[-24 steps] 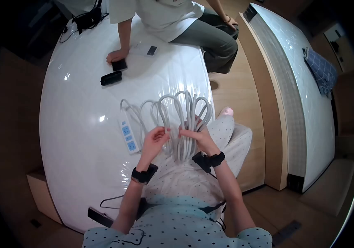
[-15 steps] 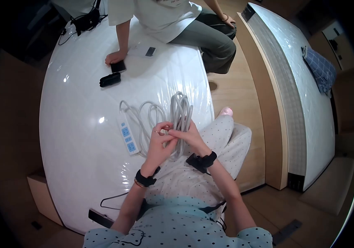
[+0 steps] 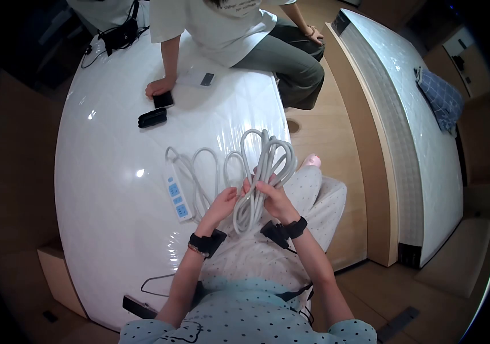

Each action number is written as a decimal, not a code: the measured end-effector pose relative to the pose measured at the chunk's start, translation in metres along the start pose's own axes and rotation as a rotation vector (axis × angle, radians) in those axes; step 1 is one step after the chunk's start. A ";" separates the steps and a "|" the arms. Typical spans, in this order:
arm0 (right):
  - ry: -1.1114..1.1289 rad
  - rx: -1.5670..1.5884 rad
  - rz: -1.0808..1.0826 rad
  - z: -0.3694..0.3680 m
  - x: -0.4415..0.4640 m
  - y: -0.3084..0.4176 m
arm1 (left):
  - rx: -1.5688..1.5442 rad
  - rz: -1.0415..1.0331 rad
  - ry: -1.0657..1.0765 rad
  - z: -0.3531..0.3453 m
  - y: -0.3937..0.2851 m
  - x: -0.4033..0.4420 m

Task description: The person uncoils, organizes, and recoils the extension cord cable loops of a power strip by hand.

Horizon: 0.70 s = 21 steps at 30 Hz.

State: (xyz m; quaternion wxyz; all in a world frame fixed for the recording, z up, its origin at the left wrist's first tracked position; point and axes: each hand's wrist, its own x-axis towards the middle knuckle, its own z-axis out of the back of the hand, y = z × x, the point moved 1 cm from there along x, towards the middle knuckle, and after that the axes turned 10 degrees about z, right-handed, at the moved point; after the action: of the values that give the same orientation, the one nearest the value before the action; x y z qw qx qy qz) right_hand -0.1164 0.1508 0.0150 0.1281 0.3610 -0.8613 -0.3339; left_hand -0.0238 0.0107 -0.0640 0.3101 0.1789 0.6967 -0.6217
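My right hand (image 3: 273, 198) is wrapped round a looped bundle of grey cable (image 3: 265, 160) above my lap. Just left of the bundle, my left hand (image 3: 223, 204) has its fingers bent together; what they hold, if anything, is too small to make out. More cable loops run left over the plastic-covered mattress (image 3: 113, 200) to a white power strip (image 3: 178, 200) with blue sockets.
Another person (image 3: 216, 34) sits at the mattress's far edge, one hand beside a dark phone (image 3: 163, 100). Nearer lies a black case (image 3: 152, 118). A second mattress (image 3: 405, 114) stands at the right, and a phone (image 3: 139, 307) lies at the lower left.
My hands were together at the cable and are now apart, the left one lower and to the left. The bundle in my right hand has fanned out to the right.
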 end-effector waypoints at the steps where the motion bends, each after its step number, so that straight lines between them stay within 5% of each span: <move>1: -0.002 0.016 -0.013 0.001 -0.001 0.001 | 0.000 0.041 0.077 -0.002 -0.012 -0.007; 6: -0.089 0.093 -0.021 0.003 -0.005 0.007 | -0.153 0.128 0.247 0.001 -0.035 -0.017; 9: -0.146 0.108 -0.018 0.006 -0.006 0.009 | -0.392 0.098 0.110 0.006 -0.038 -0.029; 18: -0.343 -0.616 0.036 0.003 0.012 0.001 | -0.278 -0.230 -0.200 0.012 -0.052 -0.068; 21: -0.259 -0.595 -0.029 -0.002 0.014 -0.015 | 0.113 -0.589 -0.329 -0.005 -0.060 -0.069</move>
State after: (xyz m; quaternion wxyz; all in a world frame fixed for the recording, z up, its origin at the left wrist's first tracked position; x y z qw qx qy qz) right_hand -0.1172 0.1326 0.0066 0.1123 0.2745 -0.7299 -0.6159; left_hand -0.0119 0.0149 0.0266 0.2150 -0.1156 0.6236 -0.7427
